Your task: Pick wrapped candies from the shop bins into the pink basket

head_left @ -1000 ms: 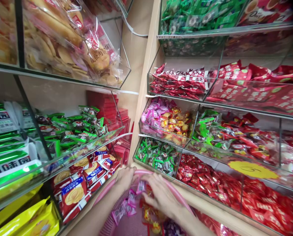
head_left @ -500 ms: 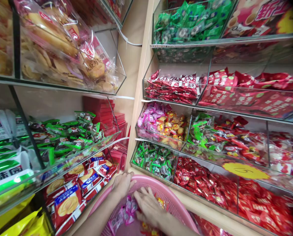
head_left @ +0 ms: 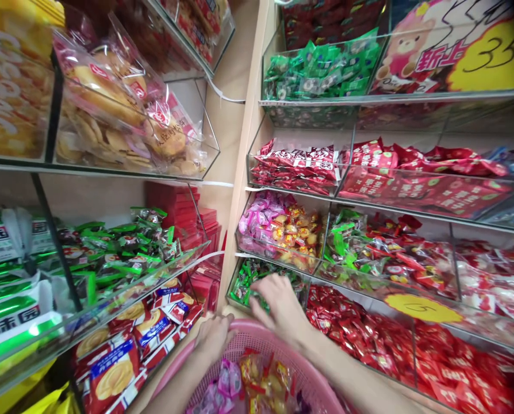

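Note:
My left hand [head_left: 214, 338] is closed over the far left part of the rim of a pink plastic basket [head_left: 278, 339]. Inside the basket lie purple-wrapped candies [head_left: 225, 382] and yellow-and-red wrapped candies [head_left: 261, 382]. Beyond the rim, my right hand [head_left: 278, 302] is over the bottom-row bin of green-wrapped candies [head_left: 244, 279]. Its thumb stands apart from the slightly bent fingers, and I see nothing held. The hand covers part of that bin, so whether the fingertips touch the candies cannot be made out.
Red-wrapped candies [head_left: 369, 328] fill the bins to the right, behind a yellow price tag [head_left: 423, 307]. Purple and yellow candies [head_left: 298, 230] sit one shelf up. On the left, red-and-blue biscuit packs [head_left: 114, 368] lie under a clear-fronted shelf. A wooden post [head_left: 240, 172] divides the shelves.
My right hand has come up out of the basket and forward to the green candies. The left hand stays on the rim. The view has tilted slightly upward.

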Demonstrator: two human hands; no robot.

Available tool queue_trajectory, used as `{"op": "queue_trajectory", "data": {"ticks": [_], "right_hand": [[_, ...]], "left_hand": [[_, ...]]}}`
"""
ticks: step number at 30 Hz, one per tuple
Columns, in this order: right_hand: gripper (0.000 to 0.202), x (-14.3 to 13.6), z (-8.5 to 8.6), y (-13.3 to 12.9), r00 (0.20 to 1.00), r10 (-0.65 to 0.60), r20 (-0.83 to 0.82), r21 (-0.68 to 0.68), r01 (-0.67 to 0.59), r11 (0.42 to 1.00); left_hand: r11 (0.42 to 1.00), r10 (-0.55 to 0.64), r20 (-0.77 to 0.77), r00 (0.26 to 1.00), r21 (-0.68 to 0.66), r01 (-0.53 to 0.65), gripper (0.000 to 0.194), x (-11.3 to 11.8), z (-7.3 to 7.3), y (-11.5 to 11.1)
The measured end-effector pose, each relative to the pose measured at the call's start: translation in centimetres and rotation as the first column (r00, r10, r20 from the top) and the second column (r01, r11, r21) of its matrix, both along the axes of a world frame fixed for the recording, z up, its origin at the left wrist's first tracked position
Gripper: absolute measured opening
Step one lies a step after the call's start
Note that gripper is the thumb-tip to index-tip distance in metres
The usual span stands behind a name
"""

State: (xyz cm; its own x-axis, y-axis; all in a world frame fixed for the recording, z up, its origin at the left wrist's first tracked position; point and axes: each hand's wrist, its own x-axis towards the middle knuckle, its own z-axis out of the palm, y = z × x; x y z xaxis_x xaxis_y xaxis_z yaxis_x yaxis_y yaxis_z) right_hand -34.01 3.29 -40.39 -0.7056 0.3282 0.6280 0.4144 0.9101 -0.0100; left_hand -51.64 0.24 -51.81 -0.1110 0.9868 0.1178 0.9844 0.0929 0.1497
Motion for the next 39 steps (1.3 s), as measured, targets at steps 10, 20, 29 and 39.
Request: {"op": "queue_trajectory", "data": {"ticks": [10, 20, 29, 39], "right_hand": [[0.023, -1.8, 8.4, 5.2, 0.906, -0.265, -0.329, 0.021, 0.288, 0.957], [0.013, -1.6, 9.1, 7.2, 0.924, -0.105, -0.366, -0.107, 0.071, 0.992], [0.018, -1.3, 9.4, 7.0, 0.816, -0.111, -0.567, -0.231, -0.029, 0.973], [0.022, -0.4, 9.8, 6.1, 0.714, -0.110, -0.692, -0.264, -0.109, 0.958]], "left_hand": [[1.000, 0.009, 0.000, 1.000, 0.007, -0.009, 0.034, -0.3, -0.2, 0.1], [0.999, 0.023, 0.019, 1.000, -0.027, -0.023, 0.034, -0.1, 0.5, -0.2], [1.000, 0.000, -0.002, 1.000, -0.001, 0.000, 0.033, 0.0, 0.4, 0.0], [1.000, 0.023, 0.005, 1.000, -0.014, -0.023, 0.033, 0.0, 0.3, -0.1]]}}
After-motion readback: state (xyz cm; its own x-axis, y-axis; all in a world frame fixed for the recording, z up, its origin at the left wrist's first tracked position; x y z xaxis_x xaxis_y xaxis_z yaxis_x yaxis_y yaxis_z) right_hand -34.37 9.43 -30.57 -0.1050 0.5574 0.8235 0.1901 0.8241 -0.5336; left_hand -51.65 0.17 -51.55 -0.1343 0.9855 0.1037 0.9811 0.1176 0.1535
